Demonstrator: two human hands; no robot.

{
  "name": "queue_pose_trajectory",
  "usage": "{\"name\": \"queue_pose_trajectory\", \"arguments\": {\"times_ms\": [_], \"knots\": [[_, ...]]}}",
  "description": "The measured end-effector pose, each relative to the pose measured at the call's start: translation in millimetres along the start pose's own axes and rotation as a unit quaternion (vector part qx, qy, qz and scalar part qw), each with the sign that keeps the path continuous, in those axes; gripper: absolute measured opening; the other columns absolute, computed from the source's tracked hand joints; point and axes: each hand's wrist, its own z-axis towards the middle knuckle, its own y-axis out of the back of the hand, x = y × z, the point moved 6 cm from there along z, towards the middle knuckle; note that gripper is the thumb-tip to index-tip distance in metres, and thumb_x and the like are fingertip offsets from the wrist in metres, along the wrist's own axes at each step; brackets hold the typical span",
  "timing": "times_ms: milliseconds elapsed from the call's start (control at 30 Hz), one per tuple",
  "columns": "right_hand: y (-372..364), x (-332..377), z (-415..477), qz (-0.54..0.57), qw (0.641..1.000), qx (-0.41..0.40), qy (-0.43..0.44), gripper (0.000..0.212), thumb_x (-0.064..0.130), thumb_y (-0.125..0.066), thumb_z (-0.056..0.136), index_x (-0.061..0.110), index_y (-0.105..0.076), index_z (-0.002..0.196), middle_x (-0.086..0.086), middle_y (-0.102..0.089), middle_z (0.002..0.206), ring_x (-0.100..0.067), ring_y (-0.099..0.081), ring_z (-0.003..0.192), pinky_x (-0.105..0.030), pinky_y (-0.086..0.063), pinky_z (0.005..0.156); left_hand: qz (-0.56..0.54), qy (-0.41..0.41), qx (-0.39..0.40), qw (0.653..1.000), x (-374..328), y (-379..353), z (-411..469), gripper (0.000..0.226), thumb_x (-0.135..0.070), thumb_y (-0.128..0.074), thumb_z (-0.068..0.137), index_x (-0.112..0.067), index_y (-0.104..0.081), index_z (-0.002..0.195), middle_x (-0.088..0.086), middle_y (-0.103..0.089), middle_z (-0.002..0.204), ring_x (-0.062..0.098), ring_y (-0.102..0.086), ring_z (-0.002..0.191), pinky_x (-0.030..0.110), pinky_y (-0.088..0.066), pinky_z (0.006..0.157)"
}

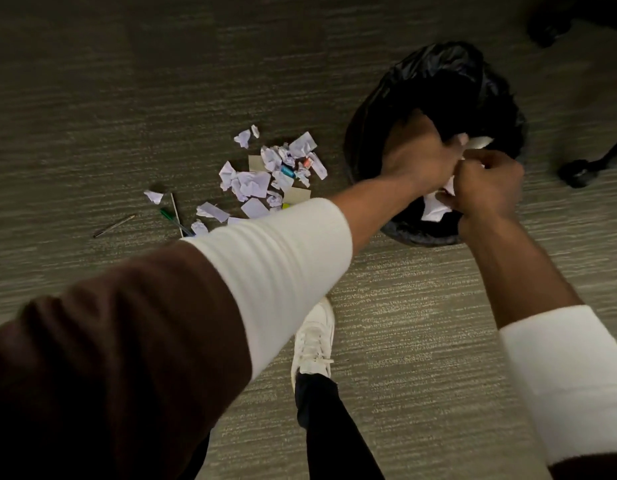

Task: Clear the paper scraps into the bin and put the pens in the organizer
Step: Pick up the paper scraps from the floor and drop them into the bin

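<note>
A bin lined with a black bag (438,81) stands on the carpet at the upper right. Both my hands hover over its mouth. My left hand (418,150) grips white paper scraps (477,143) that poke out past its fingers. My right hand (487,185) is closed on more white scraps (437,207) just above the near rim. A pile of crumpled paper scraps (262,174) lies on the floor left of the bin, with small coloured items among them. Pens lie further left: a green-capped one (168,214), a thin pale one (176,211) and a dark one (114,226).
My white shoe (314,341) and dark trouser leg stand on the grey carpet below the bin. Black chair-base legs with castors (577,171) sit at the right edge, and another castor (546,29) is at the top right. No organizer is in view.
</note>
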Motion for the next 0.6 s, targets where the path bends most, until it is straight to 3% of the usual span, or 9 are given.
{"name": "queue_pose_trajectory", "arguments": {"times_ms": [67,167,267,333,400,533,600], "knots": [[4.0,-1.8,3.0,-0.032,0.999,0.003,0.007,0.049,0.044,-0.064,0.075,0.027,-0.077,0.119,0.001,-0.078,0.1,-0.018,-0.077,0.089,-0.046,-0.068,0.073,0.018,-0.006,0.019,1.0,0.3,-10.4,-1.8,0.063,-0.047,-0.066,0.098,-0.006,-0.05,0.143,0.014,-0.058,0.143,0.032,-0.058,0.131,0.041,-0.054,0.104],[10.5,1.2,1.7,-0.075,0.996,-0.008,0.048,0.044,0.036,-0.065,0.076,0.029,-0.077,0.117,0.004,-0.079,0.101,-0.018,-0.076,0.094,-0.046,-0.065,0.085,0.017,-0.044,-0.008,0.999,3.4,-6.0,-10.3,0.052,-0.042,-0.067,0.099,-0.01,-0.056,0.139,0.009,-0.06,0.142,0.026,-0.058,0.13,0.036,-0.051,0.104],[7.4,6.3,-7.1,-0.092,0.993,0.01,0.078,0.038,0.028,-0.07,0.076,0.026,-0.078,0.113,0.008,-0.079,0.098,-0.012,-0.075,0.093,-0.038,-0.063,0.09,-0.04,-0.05,-0.055,0.996,20.6,15.0,-19.4,0.019,-0.037,-0.068,0.099,-0.019,-0.069,0.107,0.0,-0.075,0.107,0.019,-0.073,0.097,0.039,-0.061,0.087],[-4.1,7.5,-20.9,-0.086,0.988,0.049,0.116,0.027,0.022,-0.071,0.081,0.021,-0.079,0.107,0.009,-0.079,0.092,0.001,-0.072,0.082,-0.023,-0.061,0.083,-0.077,-0.02,-0.075,0.994,41.7,31.3,-23.3,0.02,-0.039,-0.066,0.097,-0.021,-0.068,0.091,-0.002,-0.077,0.082,0.023,-0.076,0.076,0.043,-0.064,0.073],[-18.5,8.9,-40.0,-0.083,0.979,0.084,0.168,0.02,0.017,-0.072,0.086,0.017,-0.08,0.104,0.007,-0.079,0.09,0.007,-0.069,0.077,-0.016,-0.057,0.077,-0.084,-0.001,-0.093,0.992,67.0,50.6,-28.1,0.021,-0.038,-0.065,0.097,-0.019,-0.068,0.088,0.0,-0.077,0.074,0.024,-0.075,0.068,0.046,-0.064,0.068],[-61.1,-0.9,-78.0,-0.088,0.954,0.173,0.229,0.013,0.011,-0.075,0.09,0.012,-0.079,0.103,0.007,-0.079,0.092,0.0,-0.072,0.079,-0.023,-0.061,0.079,-0.064,0.056,-0.117,0.989,135.0,89.3,-35.5,0.025,-0.037,-0.059,0.084,-0.016,-0.071,0.087,0.002,-0.077,0.07,0.025,-0.075,0.067,0.046,-0.065,0.07],[-88.3,-17.2,-92.7,-0.095,0.944,0.219,0.23,0.012,0.009,-0.074,0.09,0.012,-0.078,0.101,0.005,-0.079,0.091,-0.009,-0.074,0.08,-0.033,-0.064,0.078,-0.006,0.098,-0.105,0.99,175.0,104.4,-34.4,0.03,-0.039,-0.056,0.081,-0.015,-0.072,0.088,0.001,-0.079,0.074,0.023,-0.077,0.069,0.042,-0.065,0.072]]}}
